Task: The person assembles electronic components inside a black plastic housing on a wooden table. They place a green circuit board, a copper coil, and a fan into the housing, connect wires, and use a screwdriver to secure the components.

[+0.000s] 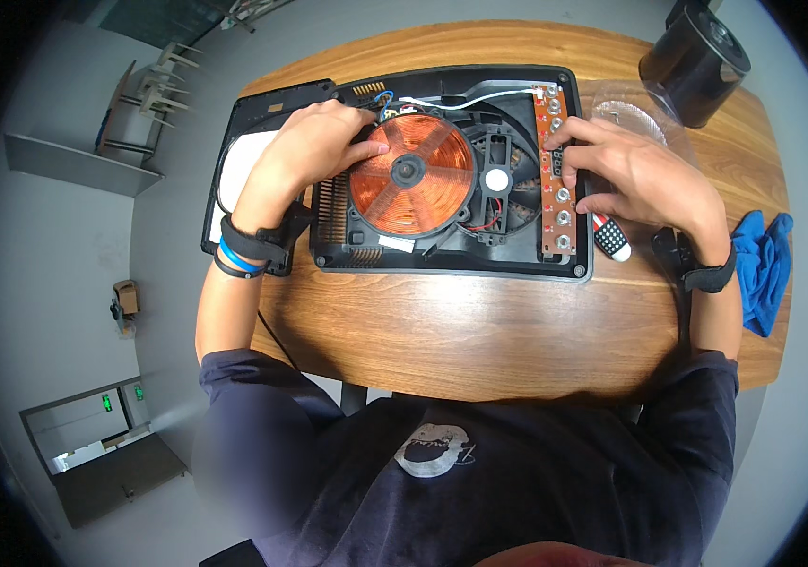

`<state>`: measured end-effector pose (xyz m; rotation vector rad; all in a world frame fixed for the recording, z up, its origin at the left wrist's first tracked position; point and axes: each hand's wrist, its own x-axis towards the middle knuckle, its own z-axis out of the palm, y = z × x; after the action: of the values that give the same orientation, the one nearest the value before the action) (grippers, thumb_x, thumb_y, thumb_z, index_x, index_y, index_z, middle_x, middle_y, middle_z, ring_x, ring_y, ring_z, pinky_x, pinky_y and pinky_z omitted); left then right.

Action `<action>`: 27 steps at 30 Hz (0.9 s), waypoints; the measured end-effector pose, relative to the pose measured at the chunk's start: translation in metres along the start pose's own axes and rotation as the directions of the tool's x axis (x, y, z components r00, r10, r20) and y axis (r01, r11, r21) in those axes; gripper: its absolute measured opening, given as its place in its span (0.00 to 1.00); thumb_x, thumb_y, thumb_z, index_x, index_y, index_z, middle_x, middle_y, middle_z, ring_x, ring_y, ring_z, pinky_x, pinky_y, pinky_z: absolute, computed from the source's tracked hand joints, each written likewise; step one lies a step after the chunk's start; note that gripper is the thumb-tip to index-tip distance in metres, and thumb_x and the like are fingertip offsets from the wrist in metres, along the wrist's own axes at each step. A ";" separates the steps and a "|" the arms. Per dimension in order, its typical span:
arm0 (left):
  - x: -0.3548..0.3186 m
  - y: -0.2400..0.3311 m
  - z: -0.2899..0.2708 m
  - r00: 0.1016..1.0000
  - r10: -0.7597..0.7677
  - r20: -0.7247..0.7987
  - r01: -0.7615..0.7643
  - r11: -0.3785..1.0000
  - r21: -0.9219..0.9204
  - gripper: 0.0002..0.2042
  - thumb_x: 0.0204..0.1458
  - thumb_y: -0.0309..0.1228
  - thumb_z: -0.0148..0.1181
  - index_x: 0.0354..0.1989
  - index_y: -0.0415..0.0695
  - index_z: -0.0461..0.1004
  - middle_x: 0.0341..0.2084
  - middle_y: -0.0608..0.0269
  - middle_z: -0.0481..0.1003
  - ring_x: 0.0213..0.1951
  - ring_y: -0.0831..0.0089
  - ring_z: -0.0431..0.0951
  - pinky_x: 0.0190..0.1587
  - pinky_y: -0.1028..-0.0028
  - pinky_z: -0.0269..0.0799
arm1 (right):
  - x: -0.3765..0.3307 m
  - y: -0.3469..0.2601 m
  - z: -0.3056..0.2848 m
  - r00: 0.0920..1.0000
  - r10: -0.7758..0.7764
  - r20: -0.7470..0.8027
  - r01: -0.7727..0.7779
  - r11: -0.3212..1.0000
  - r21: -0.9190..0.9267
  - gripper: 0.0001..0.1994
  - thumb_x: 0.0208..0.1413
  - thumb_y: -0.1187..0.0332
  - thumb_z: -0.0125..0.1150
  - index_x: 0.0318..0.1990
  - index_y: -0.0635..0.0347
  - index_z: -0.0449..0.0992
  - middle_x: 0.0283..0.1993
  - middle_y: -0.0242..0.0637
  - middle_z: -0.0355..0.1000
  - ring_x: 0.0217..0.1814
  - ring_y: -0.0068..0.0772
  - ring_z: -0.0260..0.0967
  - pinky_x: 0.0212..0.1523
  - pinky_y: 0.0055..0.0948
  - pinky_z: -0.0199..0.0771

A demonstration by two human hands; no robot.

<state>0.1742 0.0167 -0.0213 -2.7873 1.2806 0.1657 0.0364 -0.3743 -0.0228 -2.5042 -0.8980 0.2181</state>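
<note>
An opened induction cooker lies on the table, its black housing point(517, 268) holding a round copper coil point(410, 194). To the right of the coil are a black cooling fan point(522, 180) and a long brown circuit board point(557, 227). My left hand point(314, 142) reaches over the housing's left side, thumb stretched onto the coil and fingers near the blue wires point(384, 96); some fingertips are hidden. At the circuit board, my right hand point(635, 170) has its bent fingers spread, fingertips on or just over the board. Neither hand visibly holds a thing.
Left of the housing, partly under my left forearm, lies a black-framed panel point(276, 101). A black cylindrical container point(695, 64) stands at the back right beside clear plastic packaging point(631, 113). Further right are a patterned object point(612, 238) and a blue cloth point(761, 274) on the wooden table point(423, 321).
</note>
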 end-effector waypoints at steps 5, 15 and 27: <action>-0.002 0.044 -0.022 0.997 0.048 0.054 -0.046 0.998 -0.031 0.22 0.60 0.39 0.73 0.59 0.41 0.83 0.51 0.48 0.86 0.52 0.46 0.86 0.53 0.55 0.84 | -0.001 0.000 0.001 1.000 -0.018 -0.008 0.018 1.000 -0.018 0.18 0.47 0.75 0.82 0.44 0.62 0.79 0.67 0.33 0.72 0.70 0.49 0.72 0.67 0.46 0.78; -0.007 0.070 -0.019 0.991 0.128 0.030 -0.122 0.983 -0.138 0.17 0.50 0.28 0.78 0.48 0.39 0.83 0.47 0.48 0.85 0.49 0.44 0.86 0.48 0.54 0.84 | -0.001 0.000 0.004 1.000 -0.001 -0.018 0.001 1.000 -0.029 0.18 0.47 0.75 0.82 0.42 0.61 0.77 0.69 0.32 0.72 0.71 0.49 0.72 0.66 0.47 0.78; -0.010 0.058 -0.003 0.991 0.130 -0.031 -0.133 0.974 -0.181 0.10 0.49 0.19 0.73 0.40 0.35 0.81 0.47 0.45 0.85 0.57 0.44 0.84 0.56 0.55 0.83 | -0.001 0.001 0.004 1.000 -0.010 -0.013 0.009 0.998 -0.060 0.19 0.47 0.75 0.82 0.45 0.62 0.79 0.69 0.33 0.72 0.72 0.49 0.72 0.67 0.48 0.78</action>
<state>0.1243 -0.0137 -0.0184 -2.8583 1.5295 0.2782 0.0350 -0.3743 -0.0271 -2.5524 -0.9236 0.1731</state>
